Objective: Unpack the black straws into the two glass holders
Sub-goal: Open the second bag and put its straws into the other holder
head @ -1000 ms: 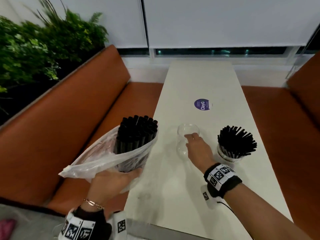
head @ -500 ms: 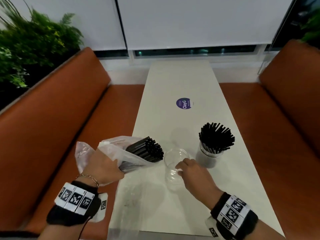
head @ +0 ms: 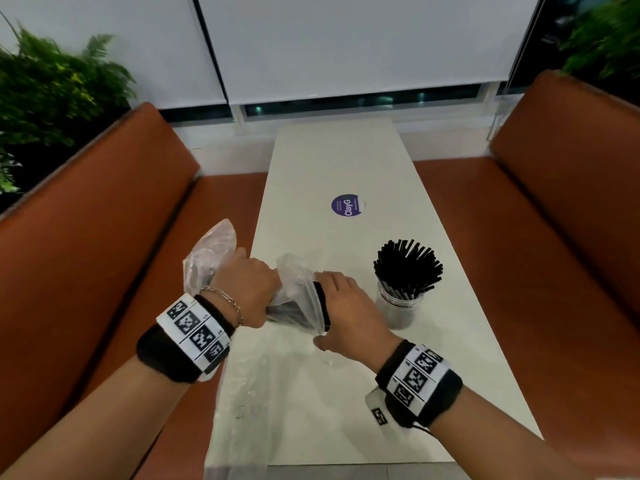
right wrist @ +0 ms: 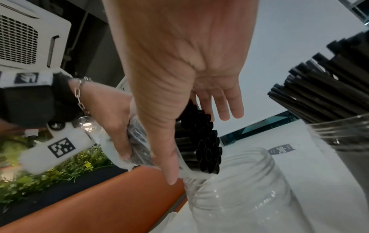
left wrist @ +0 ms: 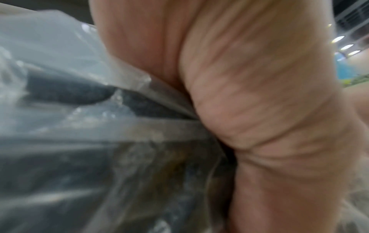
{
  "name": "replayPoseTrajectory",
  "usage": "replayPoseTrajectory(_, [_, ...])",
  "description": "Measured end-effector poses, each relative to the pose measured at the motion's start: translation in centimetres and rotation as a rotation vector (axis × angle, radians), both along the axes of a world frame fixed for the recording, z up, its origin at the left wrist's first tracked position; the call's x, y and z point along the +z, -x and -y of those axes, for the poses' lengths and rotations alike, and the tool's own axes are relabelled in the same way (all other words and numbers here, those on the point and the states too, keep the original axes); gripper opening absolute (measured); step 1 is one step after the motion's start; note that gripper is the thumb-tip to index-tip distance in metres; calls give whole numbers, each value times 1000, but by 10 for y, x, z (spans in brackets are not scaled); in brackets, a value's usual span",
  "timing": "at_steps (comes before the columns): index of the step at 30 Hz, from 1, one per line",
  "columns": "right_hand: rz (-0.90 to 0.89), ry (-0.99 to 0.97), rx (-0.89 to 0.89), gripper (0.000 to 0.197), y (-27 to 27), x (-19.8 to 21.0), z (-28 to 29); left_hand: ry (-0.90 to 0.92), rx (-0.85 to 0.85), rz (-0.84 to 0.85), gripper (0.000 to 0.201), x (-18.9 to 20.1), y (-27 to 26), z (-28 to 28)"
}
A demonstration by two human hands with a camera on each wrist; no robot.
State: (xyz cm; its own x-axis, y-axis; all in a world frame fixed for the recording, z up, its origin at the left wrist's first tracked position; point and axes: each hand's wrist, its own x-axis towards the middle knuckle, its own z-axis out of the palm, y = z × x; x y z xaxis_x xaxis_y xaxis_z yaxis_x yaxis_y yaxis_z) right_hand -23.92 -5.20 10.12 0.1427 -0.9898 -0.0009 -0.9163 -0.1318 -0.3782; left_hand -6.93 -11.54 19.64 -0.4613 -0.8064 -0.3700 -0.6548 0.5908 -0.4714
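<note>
My left hand (head: 249,289) grips a clear plastic bag (head: 211,247) of black straws (right wrist: 199,141), tilted across the table's left edge. At the bag's mouth, my right hand (head: 346,313) holds the open end of the bundle, thumb (right wrist: 171,165) on one side and fingers behind it. Just below the straw ends stands the empty glass holder (right wrist: 239,189); in the head view my right hand hides it. The second glass holder (head: 400,310), to the right, is full of fanned-out black straws (head: 408,268). The left wrist view shows only blurred bag (left wrist: 79,126) and palm.
The long white table (head: 346,161) carries a round purple sticker (head: 346,205) further back. Orange benches (head: 104,271) run along both sides, with plants (head: 52,91) behind the left one. A window with lowered blinds closes off the far end.
My left hand has swung the bag right, over the table. My right hand has left the empty holder's rim and taken the straw ends at the bag's mouth.
</note>
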Motion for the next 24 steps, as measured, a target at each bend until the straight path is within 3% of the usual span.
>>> replayPoseTrajectory(3, [22, -29, -49, 95, 0, -10, 6, -24, -49, 9, 27, 1, 10, 1])
replayPoseTrajectory(8, [169, -144, -138, 89, 3, -33, 12, 7, -97, 31, 56, -7, 18, 3])
replayPoseTrajectory(11, [371, -228, -168, 70, 9, -36, 11, 2, -109, 10, 56, -7, 21, 3])
replayPoseTrajectory(15, [504, -296, -168, 41, 13, -39, 12, -3, -135, -5, 61, -3, 28, 0])
replayPoseTrajectory(18, [584, -337, -197, 34, 13, -43, 14, 29, -207, -55, 65, 4, 35, -9])
replayPoseTrajectory(21, [621, -344, -214, 28, 14, -49, 15, 109, -292, -273, 79, 20, 31, -16])
replayPoseTrajectory(24, [639, -318, -216, 33, 14, -62, 13, 358, -192, -700, 91, 41, 4, -21])
